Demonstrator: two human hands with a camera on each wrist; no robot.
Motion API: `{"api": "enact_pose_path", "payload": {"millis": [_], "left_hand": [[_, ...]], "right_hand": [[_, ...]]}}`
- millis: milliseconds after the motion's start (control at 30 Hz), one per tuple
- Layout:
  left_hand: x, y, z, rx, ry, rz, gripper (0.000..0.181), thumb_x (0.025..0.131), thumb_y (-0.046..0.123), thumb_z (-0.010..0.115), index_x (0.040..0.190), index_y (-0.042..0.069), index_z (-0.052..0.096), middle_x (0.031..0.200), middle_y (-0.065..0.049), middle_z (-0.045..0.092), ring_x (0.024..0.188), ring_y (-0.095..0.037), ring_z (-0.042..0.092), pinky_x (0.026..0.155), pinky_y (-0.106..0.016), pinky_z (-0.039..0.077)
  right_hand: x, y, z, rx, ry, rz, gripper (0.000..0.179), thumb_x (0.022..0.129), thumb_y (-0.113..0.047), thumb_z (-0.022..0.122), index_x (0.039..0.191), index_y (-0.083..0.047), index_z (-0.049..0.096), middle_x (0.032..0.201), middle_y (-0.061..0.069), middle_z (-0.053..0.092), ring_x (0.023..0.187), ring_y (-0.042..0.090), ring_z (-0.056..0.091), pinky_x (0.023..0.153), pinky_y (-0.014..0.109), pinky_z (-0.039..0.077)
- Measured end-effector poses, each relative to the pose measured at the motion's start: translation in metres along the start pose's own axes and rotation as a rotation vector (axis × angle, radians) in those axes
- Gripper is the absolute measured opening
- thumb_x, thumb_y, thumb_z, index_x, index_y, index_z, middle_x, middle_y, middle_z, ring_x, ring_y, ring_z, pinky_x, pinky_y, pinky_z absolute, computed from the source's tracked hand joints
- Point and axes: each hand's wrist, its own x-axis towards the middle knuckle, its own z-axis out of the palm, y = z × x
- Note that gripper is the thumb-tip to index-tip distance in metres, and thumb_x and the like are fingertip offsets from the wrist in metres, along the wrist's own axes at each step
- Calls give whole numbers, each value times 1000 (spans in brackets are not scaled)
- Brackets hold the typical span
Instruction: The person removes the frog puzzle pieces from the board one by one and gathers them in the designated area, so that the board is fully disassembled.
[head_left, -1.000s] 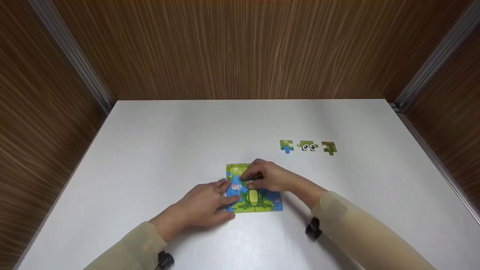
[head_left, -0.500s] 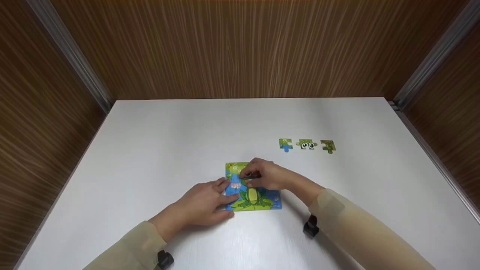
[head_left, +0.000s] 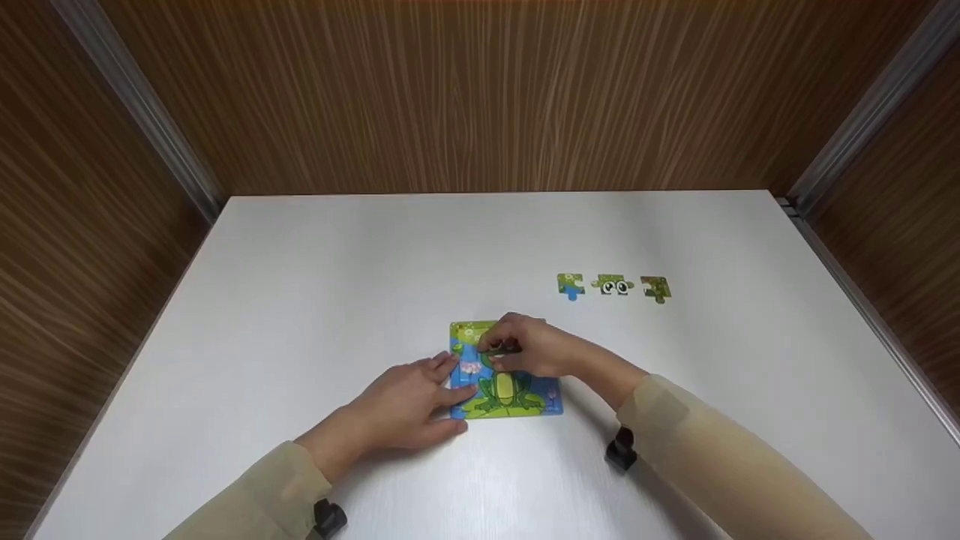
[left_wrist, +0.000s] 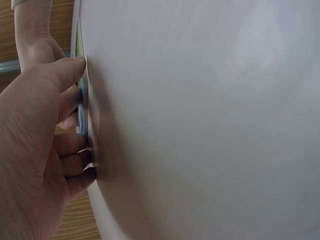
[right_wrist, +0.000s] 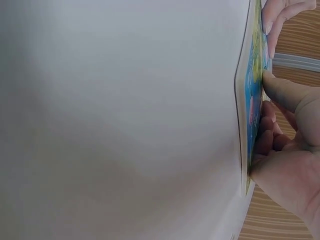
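Observation:
A square frog jigsaw puzzle [head_left: 504, 407] in green and blue lies flat on the white table in the head view. Along its left side rests my left hand [head_left: 409, 405], fingers spread and straight, with some fingertips on the picture. Over the upper middle of the puzzle, my right hand [head_left: 540, 349] pinches a small dark green puzzle piece [head_left: 507, 350] between thumb and fingers. Most of that piece and the puzzle's upper right are hidden by the hand. In the right wrist view, the right hand [right_wrist: 295, 130] touches the puzzle's surface [right_wrist: 253, 95].
Behind and to the right lie three loose puzzle pieces in a row: a green and blue one [head_left: 570, 286], one with a pair of eyes [head_left: 613, 286], and a brownish green one [head_left: 656, 288]. Wood-grain panels [head_left: 487, 97] enclose the white table [head_left: 300, 277] at the back and sides.
Both hands keep nearly the same places on the puzzle. The whole head view has shifted slightly, so everything sits a little higher in it.

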Motion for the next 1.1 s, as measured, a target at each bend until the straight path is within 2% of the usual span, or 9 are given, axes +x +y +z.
{"api": "enact_pose_path", "payload": {"millis": [267,700,967,1100], "left_hand": [[0,0,0,-34,4,-7,54,105,54,57,150,25,64,157,-30,45,148,-43,45,113,-56,46],[0,1,0,-30,6,-12,53,105,53,57,150,25,64,157,-29,45,148,-42,45,114,-55,45],[0,2,-1,-4,-6,-14,54,105,54,55,150,25,63,157,-28,45,149,-41,43,115,-55,44],[-1,2,-1,6,-4,-9,54,105,54,55,151,25,63,157,-28,46,149,-42,43,115,-54,44]], "right_hand": [[1,4,1,12,5,-36,23,101,-7,73,123,-13,76,118,4,60,111,20,60,103,41,52],[-1,3,4,66,38,-40,27,97,1,73,121,-11,71,114,4,63,107,19,61,100,40,53],[-1,5,5,94,47,-56,25,98,2,72,120,-10,72,109,5,67,97,18,59,88,33,51],[-1,4,7,89,51,-65,24,99,1,72,121,-10,73,110,3,68,97,17,60,88,33,52]]}}
